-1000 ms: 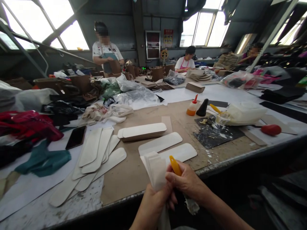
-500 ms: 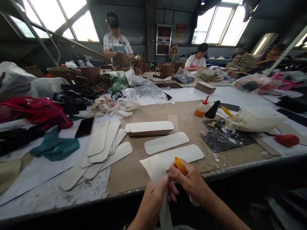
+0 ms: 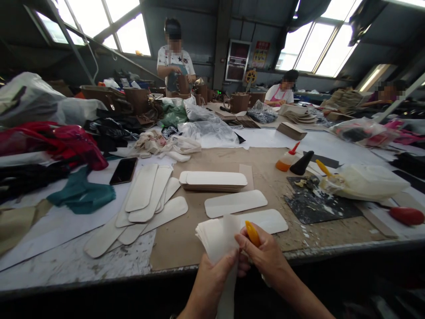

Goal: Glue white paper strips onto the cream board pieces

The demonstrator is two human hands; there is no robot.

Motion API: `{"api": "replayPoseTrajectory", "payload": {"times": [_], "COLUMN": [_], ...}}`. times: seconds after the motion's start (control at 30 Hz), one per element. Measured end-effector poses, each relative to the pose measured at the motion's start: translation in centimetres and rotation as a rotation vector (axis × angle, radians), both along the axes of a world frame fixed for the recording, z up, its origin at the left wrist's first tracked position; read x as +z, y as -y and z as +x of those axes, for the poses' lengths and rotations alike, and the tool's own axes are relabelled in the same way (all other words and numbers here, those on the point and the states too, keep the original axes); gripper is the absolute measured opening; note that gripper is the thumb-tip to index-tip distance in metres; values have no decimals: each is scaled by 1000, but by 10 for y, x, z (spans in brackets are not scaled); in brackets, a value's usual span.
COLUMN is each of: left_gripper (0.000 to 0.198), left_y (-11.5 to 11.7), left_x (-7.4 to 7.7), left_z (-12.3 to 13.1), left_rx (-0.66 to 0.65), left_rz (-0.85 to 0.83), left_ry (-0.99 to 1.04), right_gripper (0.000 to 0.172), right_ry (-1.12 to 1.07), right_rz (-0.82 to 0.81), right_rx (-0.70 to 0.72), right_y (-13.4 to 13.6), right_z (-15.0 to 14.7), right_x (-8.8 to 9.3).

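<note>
My left hand (image 3: 214, 279) is closed around a fanned stack of thin white strips (image 3: 212, 237), whose lower ends hang below the table edge. My right hand (image 3: 267, 252) grips a tool by its yellow handle (image 3: 253, 234); its working end is hidden. With thumb and fingertips the same hand touches the top strip, which stands lifted off the stack. Just beyond the hands lie two flat white round-ended pieces, the nearer piece (image 3: 270, 221) partly covered and the farther piece (image 3: 235, 204) fully visible. Behind them sits a neat pile of such pieces (image 3: 215, 179).
More white pieces (image 3: 142, 188) lie loosely at left, by a phone (image 3: 123, 171) and teal cloth (image 3: 81, 192). To the right are an orange-filled bottle (image 3: 283, 164), a glue-smeared black board (image 3: 318, 204), a plastic container (image 3: 372, 181) and a red-handled tool (image 3: 407, 215). Co-workers are across the table.
The top strip's end has risen from the stack at my right fingertips, and the stack's edges are more fanned. The whole view has shifted slightly.
</note>
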State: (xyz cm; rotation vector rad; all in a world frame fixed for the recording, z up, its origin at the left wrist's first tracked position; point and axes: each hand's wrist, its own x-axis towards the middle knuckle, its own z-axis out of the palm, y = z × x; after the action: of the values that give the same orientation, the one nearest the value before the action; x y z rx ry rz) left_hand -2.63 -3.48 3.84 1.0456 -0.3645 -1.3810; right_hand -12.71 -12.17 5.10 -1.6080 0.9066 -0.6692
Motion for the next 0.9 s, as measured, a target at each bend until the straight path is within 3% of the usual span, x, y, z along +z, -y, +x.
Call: {"api": "replayPoseTrajectory", "payload": {"times": [0.2,0.37,0.53,0.67,0.77,0.9], "left_gripper": [41,47,55,51,45,34], "left_y": [1,2,4,-2,-9,-17], "left_x": [1,-4,1,2,-11,-30], "left_z": [-3,-8,-12,-19,-29,-39], "left_rx": [165,220,283,268,198,33], "left_rz": [-43,35,-18,54,129,47], "left_ry": [-78,-100,-116,-15,92,324], "right_gripper": [43,42,50,49,50,49], "right_ry": [143,51,62,83,63,51], "right_rz": [333,173,368,397,395,419], "right_rx": [93,59,93,85,71,75], "right_y": [-2,-4,-8,-12,-14,-8], "right_z": [3,-1,-5,-14,-23,-36], "right_x": [-4,-1,3,8,5,-9]}}
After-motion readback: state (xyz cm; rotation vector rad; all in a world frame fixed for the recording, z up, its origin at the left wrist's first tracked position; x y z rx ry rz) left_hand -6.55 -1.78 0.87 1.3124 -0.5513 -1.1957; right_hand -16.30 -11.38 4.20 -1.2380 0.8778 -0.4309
